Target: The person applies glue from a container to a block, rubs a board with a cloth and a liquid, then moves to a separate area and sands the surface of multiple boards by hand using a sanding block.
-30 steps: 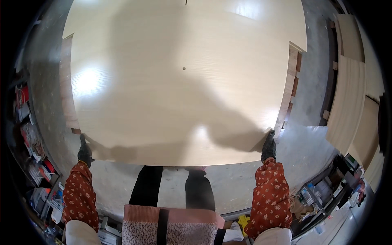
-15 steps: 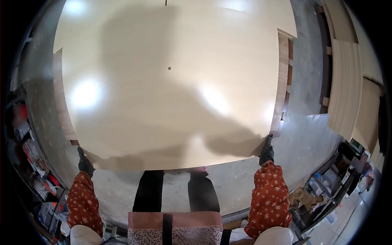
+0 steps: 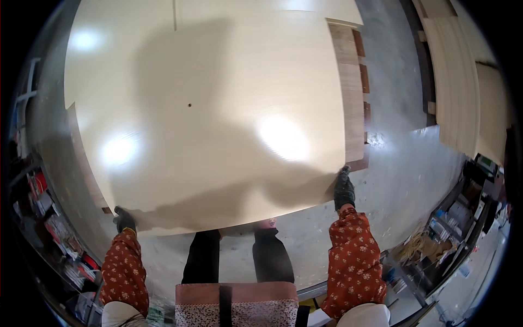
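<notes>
A large pale wood-grain panel (image 3: pixel 218 147) with a small dark hole spreads in front of me, its near edge just beyond my legs. My left hand (image 3: pixel 124 219), in a dark glove, is closed on its near left corner, fingers partly out of sight beneath. On the near right corner, my right hand (image 3: pixel 344 188), gloved alike, grips the edge with the thumb pointing forward along it. Under the panel lie wooden boards (image 3: pixel 351 103), showing past its right side and as a thin strip at left. Brown wooden blocks (image 3: pixel 364 79) stick out below them on the right.
Grey concrete floor (image 3: pixel 392 180) surrounds the stack. At far right stand piled pale boards (image 3: pixel 455 82) on dark supports. A cluttered shelf (image 3: pixel 436 240) holds cord and boxes at lower right. More clutter, with red items (image 3: pixel 38 184), lines the left side.
The panel has swung slightly and shifted left and nearer in view, baring more of the boards at right. My left hand has moved right and nearer; my right has moved left and farther.
</notes>
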